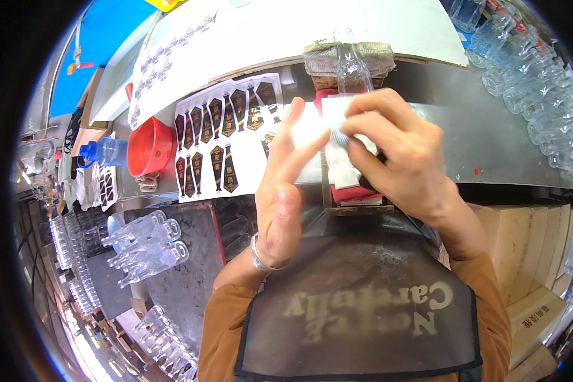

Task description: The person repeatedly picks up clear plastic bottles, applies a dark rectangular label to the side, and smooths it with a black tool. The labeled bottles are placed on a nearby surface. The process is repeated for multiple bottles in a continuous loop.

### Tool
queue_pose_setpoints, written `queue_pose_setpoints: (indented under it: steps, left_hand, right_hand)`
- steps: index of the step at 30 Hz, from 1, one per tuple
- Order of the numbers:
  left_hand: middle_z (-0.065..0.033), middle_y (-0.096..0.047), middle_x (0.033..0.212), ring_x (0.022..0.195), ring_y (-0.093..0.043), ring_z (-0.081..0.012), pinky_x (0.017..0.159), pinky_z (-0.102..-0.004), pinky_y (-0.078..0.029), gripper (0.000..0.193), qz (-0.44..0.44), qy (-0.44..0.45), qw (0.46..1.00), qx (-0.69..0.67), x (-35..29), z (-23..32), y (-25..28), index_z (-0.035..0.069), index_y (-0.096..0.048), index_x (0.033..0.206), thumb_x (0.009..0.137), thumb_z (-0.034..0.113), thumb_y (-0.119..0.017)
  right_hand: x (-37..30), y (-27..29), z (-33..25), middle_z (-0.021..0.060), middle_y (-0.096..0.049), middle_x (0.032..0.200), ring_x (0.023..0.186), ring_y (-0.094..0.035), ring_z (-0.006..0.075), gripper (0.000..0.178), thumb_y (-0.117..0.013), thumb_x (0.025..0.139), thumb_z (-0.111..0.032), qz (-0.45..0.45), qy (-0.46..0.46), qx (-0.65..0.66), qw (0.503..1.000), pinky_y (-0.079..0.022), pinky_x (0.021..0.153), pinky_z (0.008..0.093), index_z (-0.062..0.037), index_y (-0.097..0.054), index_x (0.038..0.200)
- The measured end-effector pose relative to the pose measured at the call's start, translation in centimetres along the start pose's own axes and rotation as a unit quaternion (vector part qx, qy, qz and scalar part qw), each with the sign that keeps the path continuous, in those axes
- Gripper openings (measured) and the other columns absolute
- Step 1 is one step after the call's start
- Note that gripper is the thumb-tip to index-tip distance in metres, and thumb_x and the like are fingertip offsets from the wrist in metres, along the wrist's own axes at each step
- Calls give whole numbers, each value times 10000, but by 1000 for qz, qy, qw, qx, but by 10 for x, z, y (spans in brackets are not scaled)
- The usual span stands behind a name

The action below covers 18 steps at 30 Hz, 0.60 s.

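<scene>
1. Clear glass bottle [353,71] lay neck-away on the rest in front of the person; transparent, a bit of glare on the body.
2. Far part sat over folded grey cloth [383,58]; red and white padding [345,177] showed nearer the person.
3. Right hand [345,135] bent inward, fingers and thumb around a pale ribbed end. Couldn't tell if that was the bottle's base, or if the grip was tight.
4. Left hand [286,172] spread, fingers straight, just left of it.
5. In the way: right hand hid the bottle's near part; left hand overlapped the white label sheet [251,173] with dark tie-shaped labels [216,167].
6. Metal worktop [468,149]: red basin [149,146] beyond the sheet's left edge, rows of clear bottles [541,95] far right.
</scene>
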<state>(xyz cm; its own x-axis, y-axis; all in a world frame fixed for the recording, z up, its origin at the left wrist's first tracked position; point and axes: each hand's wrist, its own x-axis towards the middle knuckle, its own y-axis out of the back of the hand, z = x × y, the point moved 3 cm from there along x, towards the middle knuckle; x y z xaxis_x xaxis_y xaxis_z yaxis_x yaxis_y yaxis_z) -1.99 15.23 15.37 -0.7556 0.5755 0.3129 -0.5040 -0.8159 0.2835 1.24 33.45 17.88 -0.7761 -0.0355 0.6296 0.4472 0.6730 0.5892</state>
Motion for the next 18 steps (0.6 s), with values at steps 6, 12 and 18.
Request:
queue_pose_setpoints:
  steps: [6,12,18]
  left_hand:
    - [-265,-287,1590,1488,-285,-355,1197,-455,-242,671,53,-34,998,-14,31,-22,-16,-54,-415,1475,902,258,-570]
    - [-275,-285,1584,1486,-286,-368,1205,-438,-248,884,33,-18,994,105,47,-57,-46,-66,-260,1532,830,139,-758]
    - [-250,-333,1577,1481,-307,-357,1206,-452,-243,828,30,-29,990,134,50,-60,-54,-60,-303,1527,844,113,-739]
  right_hand:
    - [11,32,25,46,-621,702,592,-526,90,100,-686,838,-67,-166,-149,172,960,-413,547,262,28,-658,851]
    - [24,-1,89,25,-591,666,645,-514,75,182,-693,880,-131,-209,-179,133,952,-437,593,268,43,-642,861]
    - [17,-2,112,39,-657,778,699,-566,65,252,-724,913,-204,-131,-249,118,952,-467,623,242,28,-648,977]
